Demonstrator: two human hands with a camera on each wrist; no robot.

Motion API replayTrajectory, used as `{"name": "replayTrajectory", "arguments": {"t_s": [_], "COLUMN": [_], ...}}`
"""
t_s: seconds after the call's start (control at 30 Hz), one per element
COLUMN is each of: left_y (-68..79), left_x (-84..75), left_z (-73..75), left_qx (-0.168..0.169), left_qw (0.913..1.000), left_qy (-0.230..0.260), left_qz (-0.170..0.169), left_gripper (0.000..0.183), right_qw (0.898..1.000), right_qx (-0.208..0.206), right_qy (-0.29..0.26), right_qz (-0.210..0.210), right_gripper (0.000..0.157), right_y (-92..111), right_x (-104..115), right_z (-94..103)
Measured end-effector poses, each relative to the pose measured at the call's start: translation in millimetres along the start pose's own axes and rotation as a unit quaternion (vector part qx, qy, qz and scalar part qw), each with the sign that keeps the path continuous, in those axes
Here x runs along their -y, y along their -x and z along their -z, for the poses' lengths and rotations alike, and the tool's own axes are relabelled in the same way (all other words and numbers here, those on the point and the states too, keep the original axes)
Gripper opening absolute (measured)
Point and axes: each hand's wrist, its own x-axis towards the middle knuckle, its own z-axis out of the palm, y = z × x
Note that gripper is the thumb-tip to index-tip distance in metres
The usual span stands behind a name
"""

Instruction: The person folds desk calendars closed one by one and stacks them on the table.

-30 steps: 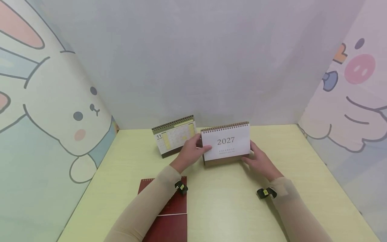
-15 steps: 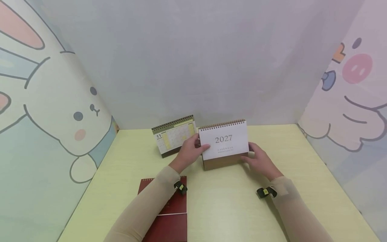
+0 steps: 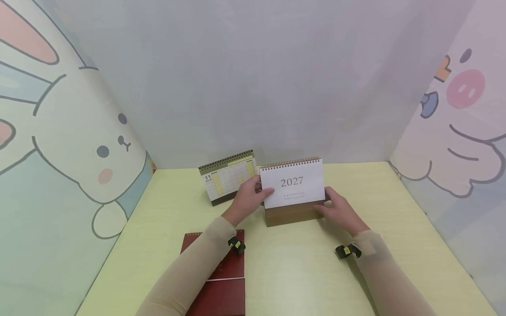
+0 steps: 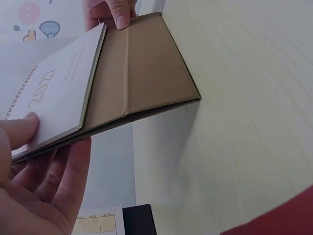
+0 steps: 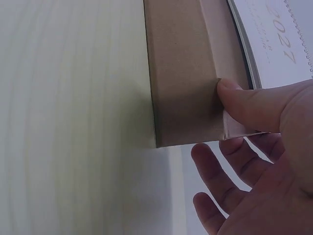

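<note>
A white spiral-bound desk calendar [image 3: 292, 182] marked 2027 is held between both hands at the middle back of the table. Its brown cardboard base [image 3: 294, 213] shows below the pages, with a crease running along it in the left wrist view. My left hand [image 3: 246, 199] grips the calendar's left side, thumb on the front page and fingers behind. On the other side my right hand [image 3: 340, 213] pinches the base's edge, its thumb [image 5: 244, 103] pressed near the crease and some fingers spread free behind.
Another desk calendar [image 3: 229, 177], showing an 11 and a yellow-edged grid, stands just left, close behind my left hand. A dark red spiral-bound calendar [image 3: 226, 296] lies under my left forearm. A pale wall rises behind the table [image 3: 292, 272].
The 2027 calendar has shifted slightly left, and more of its brown base shows, its lower edge now nearer to me. Both hands keep their hold.
</note>
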Motion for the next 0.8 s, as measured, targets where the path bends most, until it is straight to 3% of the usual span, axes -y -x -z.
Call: {"name": "replayTrajectory", "arguments": {"t_s": [0.27, 0.5, 0.8], "left_y": [1.1, 3.9, 14.6], "left_x": [-2.8, -9.5, -14.9], "left_z": [3.4, 7.5, 16.3], "left_qx": [-0.008, -0.034, -0.039], "left_qw": [1.0000, 0.9993, 0.9991], "left_qy": [0.003, -0.012, 0.013], "left_qz": [0.005, 0.008, 0.008], "left_gripper": [0.045, 0.050, 0.047], "right_qw": [0.999, 0.998, 0.996], "right_qx": [0.021, 0.029, 0.039], "right_qy": [0.032, 0.044, 0.067], "right_qz": [0.011, 0.024, 0.032], "right_gripper": [0.047, 0.043, 0.041], "right_y": [2.8, 8.6, 16.8], "right_x": [9.2, 18.8, 39.8], "right_z": [-0.1, 1.6, 6.1]}}
